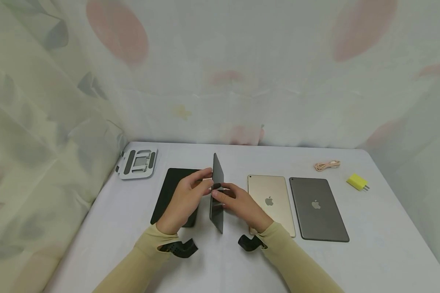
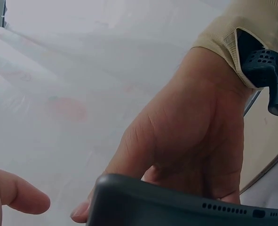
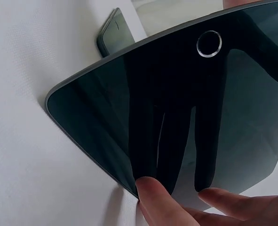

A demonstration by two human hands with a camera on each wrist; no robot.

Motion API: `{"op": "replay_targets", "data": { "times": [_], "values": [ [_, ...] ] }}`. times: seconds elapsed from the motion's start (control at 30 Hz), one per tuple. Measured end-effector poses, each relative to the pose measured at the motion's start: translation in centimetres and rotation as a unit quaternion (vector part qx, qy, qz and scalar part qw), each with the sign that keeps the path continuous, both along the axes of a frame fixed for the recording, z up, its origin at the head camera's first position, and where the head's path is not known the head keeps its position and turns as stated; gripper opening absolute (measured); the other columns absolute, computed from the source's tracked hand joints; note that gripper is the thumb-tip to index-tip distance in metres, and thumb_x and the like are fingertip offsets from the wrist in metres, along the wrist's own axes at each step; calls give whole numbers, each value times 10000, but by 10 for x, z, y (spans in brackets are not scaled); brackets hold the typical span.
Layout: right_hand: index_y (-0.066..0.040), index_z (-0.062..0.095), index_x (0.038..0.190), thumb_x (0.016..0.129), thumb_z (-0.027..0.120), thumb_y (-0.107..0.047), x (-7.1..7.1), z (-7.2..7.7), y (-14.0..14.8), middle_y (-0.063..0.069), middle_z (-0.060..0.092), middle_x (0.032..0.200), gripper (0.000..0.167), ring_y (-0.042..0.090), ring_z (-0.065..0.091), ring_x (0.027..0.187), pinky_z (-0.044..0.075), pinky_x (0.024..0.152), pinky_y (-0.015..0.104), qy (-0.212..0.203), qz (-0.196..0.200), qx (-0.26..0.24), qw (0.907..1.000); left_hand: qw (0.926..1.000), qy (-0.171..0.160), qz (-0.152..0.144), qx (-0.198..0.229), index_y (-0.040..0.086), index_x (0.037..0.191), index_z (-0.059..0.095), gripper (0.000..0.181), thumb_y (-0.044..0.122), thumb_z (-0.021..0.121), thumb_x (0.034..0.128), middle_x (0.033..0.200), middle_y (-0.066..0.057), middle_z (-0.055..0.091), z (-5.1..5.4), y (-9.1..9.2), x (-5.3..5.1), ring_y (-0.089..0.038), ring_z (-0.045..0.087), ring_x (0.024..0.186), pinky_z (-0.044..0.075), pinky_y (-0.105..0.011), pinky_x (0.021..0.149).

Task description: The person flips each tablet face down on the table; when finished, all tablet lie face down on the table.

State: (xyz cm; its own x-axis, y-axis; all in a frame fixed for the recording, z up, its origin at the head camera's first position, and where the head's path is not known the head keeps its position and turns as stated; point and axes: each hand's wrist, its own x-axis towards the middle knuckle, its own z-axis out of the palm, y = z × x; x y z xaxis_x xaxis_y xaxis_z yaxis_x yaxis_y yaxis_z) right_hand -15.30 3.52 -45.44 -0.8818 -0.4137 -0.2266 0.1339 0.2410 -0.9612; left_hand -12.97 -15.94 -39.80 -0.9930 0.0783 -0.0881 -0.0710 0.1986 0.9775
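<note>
A dark tablet (image 1: 217, 213) with a round home button stands on edge between the two hands, its glossy screen toward my right hand. My right hand (image 1: 246, 203) pinches it, thumb at the upper edge and fingertips (image 3: 223, 200) against the glass. On the other side my left hand (image 1: 186, 197) reaches its fingertips to the upper edge and back; some fingers are hidden. One of its digits (image 2: 28, 195) is clear of the tablet's corner in the left wrist view. Beneath the left hand lies a black tablet (image 1: 170, 187), flat on the table.
A gold tablet (image 1: 271, 189) and a grey tablet (image 1: 319, 219) lie back-up on the right of the white table (image 1: 381, 244). Farther right are a coiled cable (image 1: 327, 165) and a yellow charger (image 1: 357, 181). A folded silver stand (image 1: 136, 164) lies at back left.
</note>
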Motion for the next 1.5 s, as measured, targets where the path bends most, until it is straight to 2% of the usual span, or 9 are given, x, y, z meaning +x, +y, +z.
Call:
{"op": "replay_targets", "data": {
  "times": [0.27, 0.53, 0.7, 0.9, 1.1, 1.33, 1.5],
  "values": [
    [-90, 429, 1637, 1004, 711, -569, 1, 0, -2, 141, 600, 1571, 842, 266, 673, 1358, 569, 1136, 475, -139, 100, -355, 9992, 10000, -5, 21, -34, 127, 1559, 579, 507, 257, 617, 1070, 1560, -111, 617, 2, -1, 2, -369, 682, 1299, 553, -465, 1158],
    [-87, 422, 1642, 1016, 715, -516, 1, 0, -4, 117, 589, 1582, 813, 265, 665, 1370, 533, 1182, 483, -233, 233, -702, 9970, 9999, 115, -29, -29, 124, 1554, 584, 503, 246, 634, 1069, 1559, -99, 617, 2, -3, 3, -285, 681, 1260, 563, -450, 1146],
    [-77, 424, 1641, 1025, 699, -519, 0, 1, -5, 112, 558, 1612, 807, 275, 650, 1388, 542, 1171, 485, -188, 301, -723, 9968, 9999, 76, 15, -118, 156, 1543, 599, 491, 249, 636, 1062, 1555, -82, 623, 2, -3, 3, -300, 690, 1246, 540, -481, 1165],
    [-77, 413, 1650, 1028, 686, -535, -1, 3, -2, 103, 552, 1618, 820, 275, 632, 1414, 550, 1164, 465, -173, 438, -637, 9969, 9997, 0, 62, -227, 184, 1543, 600, 489, 265, 634, 1061, 1552, -47, 627, 5, -2, 5, -237, 710, 1192, 512, -517, 1170],
    [-113, 445, 1637, 1023, 710, -490, -3, 13, 3, 90, 574, 1602, 767, 270, 623, 1426, 560, 1153, 438, -65, 431, -535, 9976, 9999, -28, 53, -128, 203, 1529, 613, 473, 314, 640, 1070, 1533, 4, 638, 5, -1, 6, -229, 707, 1226, 504, -526, 1186],
    [-183, 427, 1659, 1037, 712, -410, 2, 28, 11, 117, 548, 1626, 722, 337, 613, 1432, 557, 1149, 504, 356, 327, -284, 9984, 9999, -101, -52, 79, 155, 1511, 627, 481, 428, 535, 1127, 1519, -10, 638, 2, 4, 3, -233, 682, 1288, 565, -486, 1134],
    [-181, 423, 1663, 1041, 718, -351, 6, 32, 17, 137, 548, 1625, 709, 337, 653, 1382, 569, 1133, 509, 527, 222, -188, 9982, 9991, -299, -239, 197, 133, 1493, 644, 580, 531, 393, 1154, 1487, -63, 655, -6, 9, 0, -251, 686, 1266, 549, -510, 1149]
  ]
}}
